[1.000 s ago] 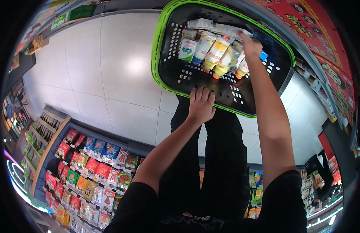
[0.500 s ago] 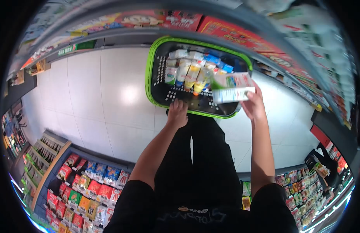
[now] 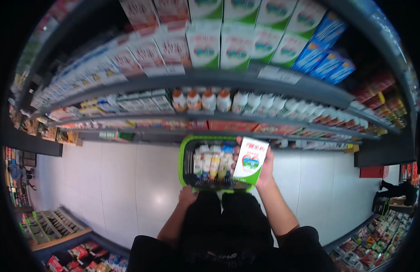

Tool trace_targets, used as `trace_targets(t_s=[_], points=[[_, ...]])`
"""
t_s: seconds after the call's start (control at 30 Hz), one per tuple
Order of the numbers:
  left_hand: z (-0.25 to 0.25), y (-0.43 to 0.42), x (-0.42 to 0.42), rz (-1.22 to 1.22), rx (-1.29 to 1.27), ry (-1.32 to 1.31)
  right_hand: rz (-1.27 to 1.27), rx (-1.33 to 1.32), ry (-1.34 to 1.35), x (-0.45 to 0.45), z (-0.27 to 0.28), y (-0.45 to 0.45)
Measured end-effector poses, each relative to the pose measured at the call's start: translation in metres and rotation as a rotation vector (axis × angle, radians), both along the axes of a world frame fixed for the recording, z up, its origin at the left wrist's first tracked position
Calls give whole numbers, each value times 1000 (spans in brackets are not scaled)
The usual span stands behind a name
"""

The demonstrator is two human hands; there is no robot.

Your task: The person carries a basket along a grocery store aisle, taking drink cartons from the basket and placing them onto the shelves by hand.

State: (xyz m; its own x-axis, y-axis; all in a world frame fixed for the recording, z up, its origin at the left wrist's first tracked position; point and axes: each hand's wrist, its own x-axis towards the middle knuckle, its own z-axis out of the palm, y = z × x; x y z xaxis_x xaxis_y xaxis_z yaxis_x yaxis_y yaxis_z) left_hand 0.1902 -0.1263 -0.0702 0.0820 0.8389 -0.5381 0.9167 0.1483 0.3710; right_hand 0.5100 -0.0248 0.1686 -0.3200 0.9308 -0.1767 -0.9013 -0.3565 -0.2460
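My right hand [image 3: 266,171] is wrapped around a white and green drink carton [image 3: 251,161] with red lettering and a heart-shaped picture. It holds the carton upright, broad face toward me, over the right part of a black shopping basket [image 3: 183,158] with a green rim. Several bottles and packs [image 3: 213,165] lie inside the basket, partly hidden by the carton. At the basket's near left corner, my left hand [image 3: 188,196] is closed on the rim, its fingertips mostly out of sight.
Ahead, a shelf holds rows of similar white and green cartons [image 3: 203,47] and blue boxes [image 3: 330,63]. White bottles with orange caps [image 3: 208,100] stand one level lower. Racks of packets [image 3: 373,240] are behind on the right, where a person in dark clothes [image 3: 400,192] is visible.
My view has tilted up toward the shelves. The right hand has lifted the carton and turned its front face toward me. The left hand has shifted toward the basket's left corner.
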Motion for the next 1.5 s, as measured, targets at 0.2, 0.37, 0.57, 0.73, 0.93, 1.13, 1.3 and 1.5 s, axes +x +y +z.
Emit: trace_targets(t_s=[0.2,0.37,0.57,0.73,0.93,1.13,1.3,1.5], points=[[150,53,56,550,-447,-809,-2,-245,-185,-6,32,-53],[280,54,104,377,-388,-1121,-161,-383,-803,-39,30,-85],[267,58,117,-41,-280,-895,-289,-437,-929,-64,32,-90],[261,69,107,-85,-152,-1073,-237,-139,-1001,-61,37,-86],[279,71,108,-149,-83,-1110,-83,-101,-1043,-40,31,-95],[352,92,134,-140,305,-912,69,-558,-1072,49,-10,-147],[424,136,180,-74,689,-843,-60,-818,-1103,119,-72,-210],[462,217,244,130,952,-886,60,-887,-1151,178,-107,-237]])
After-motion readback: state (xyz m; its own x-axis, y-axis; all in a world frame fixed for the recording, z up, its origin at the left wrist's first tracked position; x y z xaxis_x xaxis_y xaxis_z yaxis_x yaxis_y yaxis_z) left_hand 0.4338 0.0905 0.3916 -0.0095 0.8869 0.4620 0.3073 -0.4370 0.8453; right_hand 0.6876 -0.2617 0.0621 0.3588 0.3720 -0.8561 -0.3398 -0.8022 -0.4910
